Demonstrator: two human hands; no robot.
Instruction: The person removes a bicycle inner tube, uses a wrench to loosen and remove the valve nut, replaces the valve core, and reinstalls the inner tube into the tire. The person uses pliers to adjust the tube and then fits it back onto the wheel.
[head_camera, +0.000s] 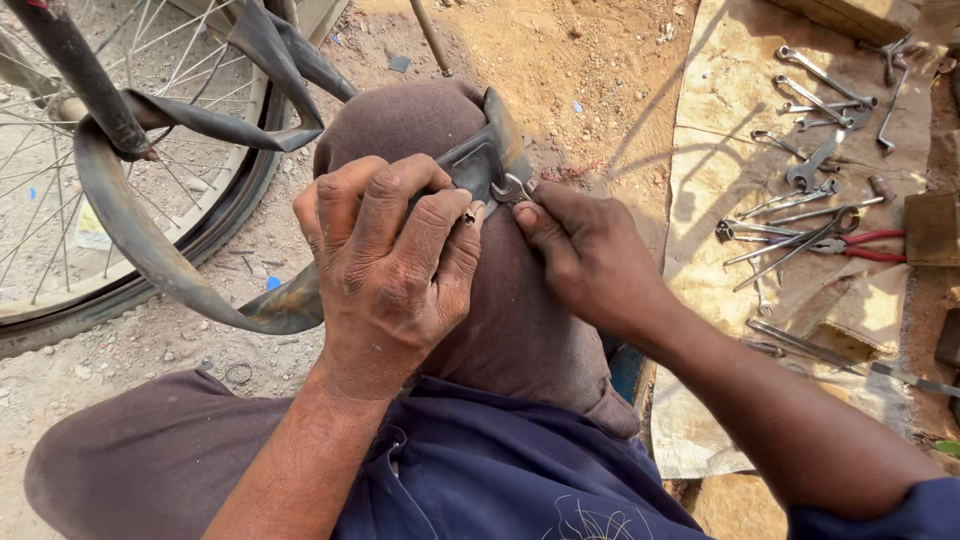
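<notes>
Grey inner tube (190, 285) draped over a raised knee in brown trousers (520, 330), looping left and up around the frame of a bicycle wheel (130, 200). Small metal valve stem (469, 215) poking up from the tube at the knee's crest, between the two hands.

Left hand (385, 260) laid palm-down across the tube, knuckles up, fingers curled and closed over the rubber, pinning it to the knee just left of the valve. Wrist bent, forearm coming up from bottom centre. Right hand (590, 255) reaching in from the right, thumb and fingertips pinched together on a small spanner (512, 188) resting on the tube beside the valve. Forearm running down to the lower right corner, a blue sleeve at its end.

Blue shirt (480, 470) filling the lower middle. Sandy ground (560, 60) around, strewn with small stones and scraps.

To the right, a flattened sheet of tan cardboard (720, 130), creased and dusty, no print legible. On it, a scatter of spanners (825, 85), red-handled pliers (850, 245) and long thin tools. A brown block (932, 228) at the right edge, partly off the sheet.
</notes>
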